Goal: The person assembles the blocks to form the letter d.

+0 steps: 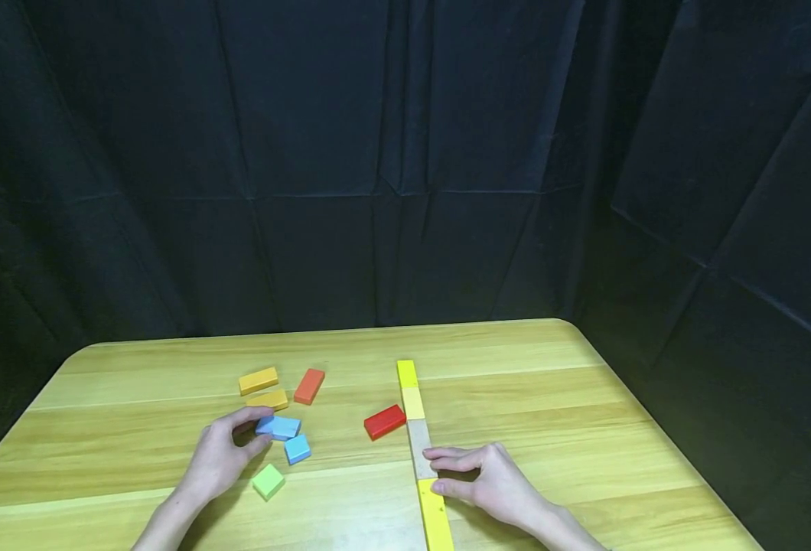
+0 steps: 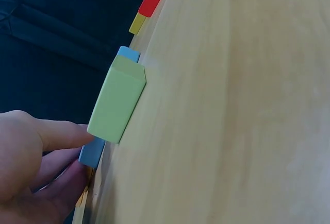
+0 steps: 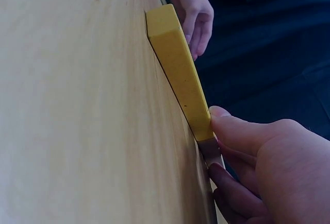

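My left hand [image 1: 219,455] pinches the end of a light blue block [image 1: 284,428] between thumb and fingers; the block lies on the table. Close by it sit a second blue block [image 1: 298,450] and a light green block [image 1: 268,482]. On the right, blocks form a straight row: a bright yellow block [image 1: 407,373], a pale yellow block [image 1: 412,403], a grey block [image 1: 418,444] and a long yellow block [image 1: 436,520]. My right hand [image 1: 491,482] touches this row with extended fingers, the fingertips at the grey block and the thumb at the long yellow block.
A red block [image 1: 385,422] lies left of the row, near its pale yellow and grey blocks. Two orange blocks [image 1: 258,380] and an orange-red block [image 1: 309,386] lie beyond my left hand. Dark cloth [image 1: 323,260] hangs behind the wooden table [image 1: 550,405] and to its right.
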### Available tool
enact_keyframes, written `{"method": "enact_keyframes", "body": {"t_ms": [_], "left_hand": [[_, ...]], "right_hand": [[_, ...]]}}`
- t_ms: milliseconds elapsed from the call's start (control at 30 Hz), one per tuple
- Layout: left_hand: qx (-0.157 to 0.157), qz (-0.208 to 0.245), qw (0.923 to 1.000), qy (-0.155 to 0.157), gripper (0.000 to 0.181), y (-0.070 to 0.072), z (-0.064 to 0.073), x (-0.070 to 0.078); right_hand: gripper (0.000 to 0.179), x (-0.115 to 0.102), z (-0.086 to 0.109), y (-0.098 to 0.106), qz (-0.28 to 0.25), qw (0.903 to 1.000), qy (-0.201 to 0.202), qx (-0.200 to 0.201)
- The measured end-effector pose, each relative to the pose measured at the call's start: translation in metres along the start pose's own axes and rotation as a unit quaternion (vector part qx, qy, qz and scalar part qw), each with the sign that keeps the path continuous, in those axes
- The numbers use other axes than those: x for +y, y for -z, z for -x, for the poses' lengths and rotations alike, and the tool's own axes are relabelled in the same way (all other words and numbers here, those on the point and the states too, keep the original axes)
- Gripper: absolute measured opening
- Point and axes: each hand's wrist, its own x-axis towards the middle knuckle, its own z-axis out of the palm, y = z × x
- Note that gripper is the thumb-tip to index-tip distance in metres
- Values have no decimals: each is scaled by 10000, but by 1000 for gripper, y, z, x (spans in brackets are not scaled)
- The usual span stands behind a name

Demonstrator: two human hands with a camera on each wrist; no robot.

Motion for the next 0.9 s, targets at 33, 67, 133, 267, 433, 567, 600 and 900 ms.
{"method": "enact_keyframes", "body": {"t_ms": [33, 67, 133, 267, 433, 567, 600, 900], "left_hand": [[-15, 9, 10000, 16, 35, 0, 0, 0], [-28, 16, 10000, 31, 35, 1, 0, 0], [-56, 42, 10000, 68, 36, 1, 0, 0], [-63, 78, 9999, 104, 38, 0, 0, 0], [-105, 84, 9998, 127, 38, -3, -1, -1], [-133, 77, 9997, 178, 39, -3, 0, 0], [-142, 71, 9997, 185, 39, -3, 0, 0], [-211, 31, 9997, 138, 41, -3, -1, -2]], "right_hand": [[36, 0, 0, 0, 15, 10000, 2, 3], [37, 0, 0, 0, 26, 10000, -2, 2], [37, 0, 0, 0, 46, 10000, 8, 6], [36, 1, 0, 0, 12, 10000, 5, -7], [35, 1, 0, 0, -15, 10000, 5, -23], [35, 1, 0, 0, -22, 10000, 2, -40], [35, 1, 0, 0, -35, 10000, -6, -44], [36, 1, 0, -1, -23, 10000, 63, 30]]}}
